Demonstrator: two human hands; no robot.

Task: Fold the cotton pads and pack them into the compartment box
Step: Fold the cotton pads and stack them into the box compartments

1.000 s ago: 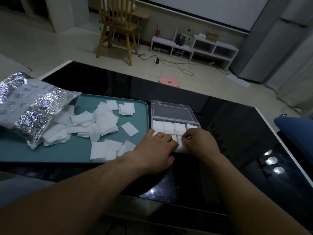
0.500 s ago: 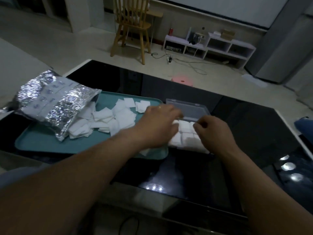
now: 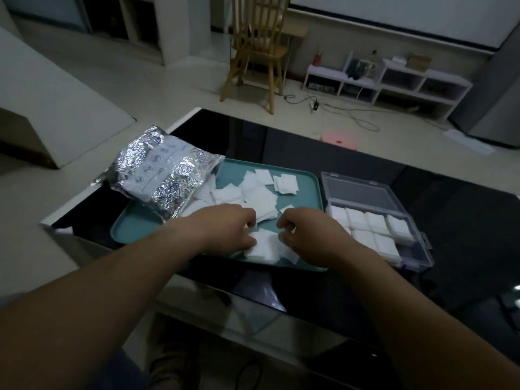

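A: Head view: which step now?
B: Left hand [image 3: 225,229] and right hand [image 3: 309,236] both pinch one pad [image 3: 263,247] on the tray [image 3: 304,192]. Next, I think: fold it, then pack it in the box [image 3: 360,192].

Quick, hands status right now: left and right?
Left hand: fingers curled, pinching the left edge of a cotton pad on the tray.
Right hand: fingers curled, pinching that pad's right edge.

Crinkled shiny foil bag [image 3: 161,175]; clear plastic box [image 3: 374,218]; glossy black table [image 3: 464,220].
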